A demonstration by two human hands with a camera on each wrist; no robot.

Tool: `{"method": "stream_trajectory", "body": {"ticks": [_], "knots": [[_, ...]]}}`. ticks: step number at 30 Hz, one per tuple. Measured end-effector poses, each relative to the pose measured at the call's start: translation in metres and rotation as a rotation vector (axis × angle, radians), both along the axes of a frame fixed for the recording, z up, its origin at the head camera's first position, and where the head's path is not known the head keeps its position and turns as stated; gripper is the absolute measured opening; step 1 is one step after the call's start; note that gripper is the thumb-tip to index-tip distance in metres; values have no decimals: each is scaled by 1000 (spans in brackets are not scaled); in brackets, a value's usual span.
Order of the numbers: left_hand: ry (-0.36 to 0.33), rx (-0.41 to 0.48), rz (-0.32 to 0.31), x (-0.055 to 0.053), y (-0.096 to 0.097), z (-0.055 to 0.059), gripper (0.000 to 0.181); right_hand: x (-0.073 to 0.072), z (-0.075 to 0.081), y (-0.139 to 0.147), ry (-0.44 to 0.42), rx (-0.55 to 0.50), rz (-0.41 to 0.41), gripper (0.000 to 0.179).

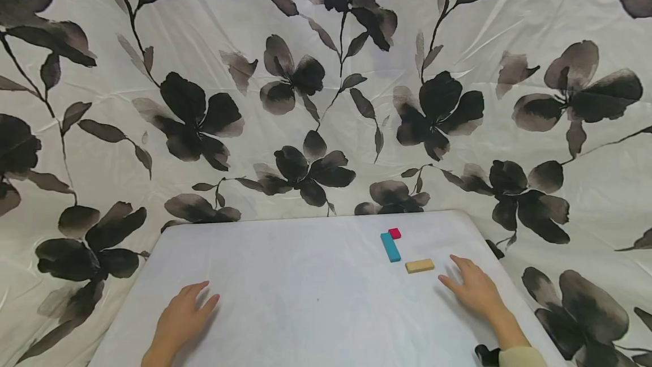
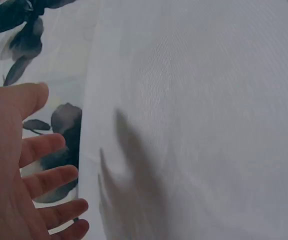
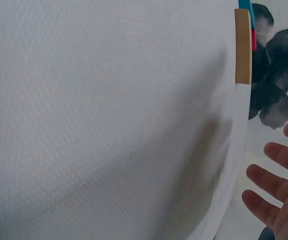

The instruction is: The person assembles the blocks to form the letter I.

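Three small pieces lie toward the back right of the white table in the head view: a flat blue block (image 1: 390,247), a small red block (image 1: 394,233) touching its far end, and a yellow wooden block (image 1: 420,265) nearer the front. My right hand (image 1: 475,287) is just right of the yellow block, fingers spread and holding nothing. Over the table's left side is my left hand (image 1: 180,319), relaxed and far from the blocks. In the right wrist view the yellow block (image 3: 243,47) partly covers the blue block (image 3: 244,4) and the red block (image 3: 254,40).
The white tabletop (image 1: 295,287) has rounded far corners. Behind and around it hangs a pale cloth (image 1: 367,129) with dark flowers. A black object (image 1: 487,355) shows by the right sleeve (image 1: 522,357) at the bottom edge.
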State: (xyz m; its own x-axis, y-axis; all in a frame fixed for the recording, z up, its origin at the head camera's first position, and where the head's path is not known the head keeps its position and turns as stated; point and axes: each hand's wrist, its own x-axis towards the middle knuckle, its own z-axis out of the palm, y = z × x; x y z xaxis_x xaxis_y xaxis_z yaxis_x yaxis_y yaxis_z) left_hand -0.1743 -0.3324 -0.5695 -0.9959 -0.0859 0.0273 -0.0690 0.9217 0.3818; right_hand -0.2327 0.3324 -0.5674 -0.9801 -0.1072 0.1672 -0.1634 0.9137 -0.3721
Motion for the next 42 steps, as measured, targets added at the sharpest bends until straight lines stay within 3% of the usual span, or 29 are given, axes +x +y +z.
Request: {"method": "stream_trajectory", "body": {"ticks": [6, 12, 19, 25, 42], "knots": [[-7, 126, 31, -11, 17, -3, 59, 0, -3, -2, 20, -47, -42, 83], [6, 188, 34, -23, 37, -7, 52, 0, -7, -5, 30, -79, -97, 84], [32, 200, -2, -30, 63, -14, 46, 1, -12, -11, 22, -98, -131, 83], [105, 192, -36, -35, 81, -20, 41, -2, -15, -19, 50, -115, -146, 82], [186, 203, -101, -50, 126, -25, 38, -5, -19, -45, 41, -159, -280, 76]]}}
